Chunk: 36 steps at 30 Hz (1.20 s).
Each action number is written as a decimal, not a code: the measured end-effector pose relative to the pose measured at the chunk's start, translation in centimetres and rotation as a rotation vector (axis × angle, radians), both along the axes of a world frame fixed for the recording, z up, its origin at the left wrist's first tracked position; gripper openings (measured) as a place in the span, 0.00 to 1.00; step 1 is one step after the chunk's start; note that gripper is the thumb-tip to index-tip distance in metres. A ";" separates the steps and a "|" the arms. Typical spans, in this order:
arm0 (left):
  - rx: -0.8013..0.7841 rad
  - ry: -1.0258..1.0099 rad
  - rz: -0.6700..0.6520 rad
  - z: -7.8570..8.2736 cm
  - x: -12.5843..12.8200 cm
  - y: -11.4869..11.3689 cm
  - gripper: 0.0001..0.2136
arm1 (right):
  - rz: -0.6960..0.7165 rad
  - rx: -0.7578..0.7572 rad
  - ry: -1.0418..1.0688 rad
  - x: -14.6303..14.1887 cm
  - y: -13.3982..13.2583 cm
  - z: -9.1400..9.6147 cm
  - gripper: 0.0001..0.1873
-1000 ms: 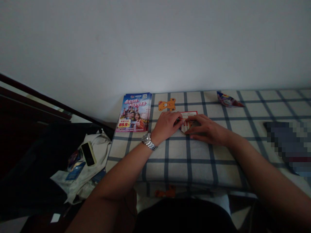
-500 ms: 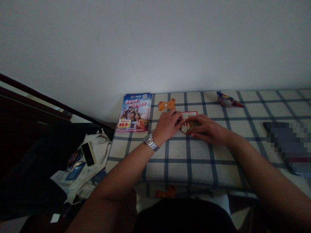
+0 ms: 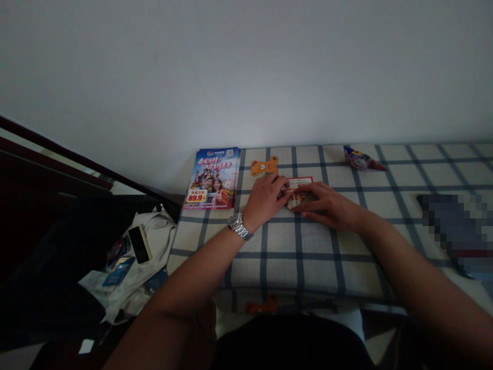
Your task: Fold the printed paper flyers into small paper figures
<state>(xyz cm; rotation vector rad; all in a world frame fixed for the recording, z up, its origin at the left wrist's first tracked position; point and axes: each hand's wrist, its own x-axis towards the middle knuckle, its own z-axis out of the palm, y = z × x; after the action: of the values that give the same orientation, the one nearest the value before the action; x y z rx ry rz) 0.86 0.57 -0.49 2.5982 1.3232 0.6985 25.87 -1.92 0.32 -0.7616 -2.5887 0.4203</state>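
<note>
Between my hands lies a small folded paper (image 3: 302,181), white with a red edge and printed figures, on the checked tablecloth (image 3: 281,257). My left hand (image 3: 267,197), with a metal watch (image 3: 239,226) on its wrist, has its fingers bent and pinching the paper's left side. My right hand (image 3: 329,205) comes from the right, its thumb and fingers closed on the paper's right side and lower corner. Fingers cover much of the paper, so its full shape is hidden.
A stack of printed flyers (image 3: 211,177) lies to the left on the table. A folded, pointed paper piece (image 3: 362,158) stands back right, and a dark blurred object (image 3: 454,231) lies at the right. A phone (image 3: 140,244) rests on a white bag (image 3: 159,231) beside the table.
My fingers have shifted very slightly on the folded paper, and its lower part is more covered. Everything else stays in place.
</note>
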 end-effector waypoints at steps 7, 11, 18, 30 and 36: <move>-0.015 -0.025 0.003 0.0 -0.1 0.1 0.08 | -0.011 -0.008 0.002 -0.2 -0.1 0.1 0.17; -0.015 -0.031 0.000 0.0 -0.1 0.1 0.07 | -0.032 -0.001 0.013 -0.3 0.0 -0.2 0.17; 0.027 -0.002 -0.096 0.6 -0.6 -0.3 0.10 | -0.039 0.016 0.015 0.0 0.2 -0.5 0.16; 0.043 0.163 -0.314 2.4 -2.1 -1.2 0.15 | -0.081 0.027 0.012 1.0 0.7 -0.6 0.14; 0.051 0.154 -0.329 2.1 -1.8 -1.7 0.16 | -0.094 0.014 0.040 0.9 0.6 -0.4 0.15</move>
<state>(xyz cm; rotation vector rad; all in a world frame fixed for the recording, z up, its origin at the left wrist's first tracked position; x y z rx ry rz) -0.98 -1.09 1.58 2.8621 0.8845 0.4910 26.73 -1.32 -0.07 -0.8570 -2.5043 0.3841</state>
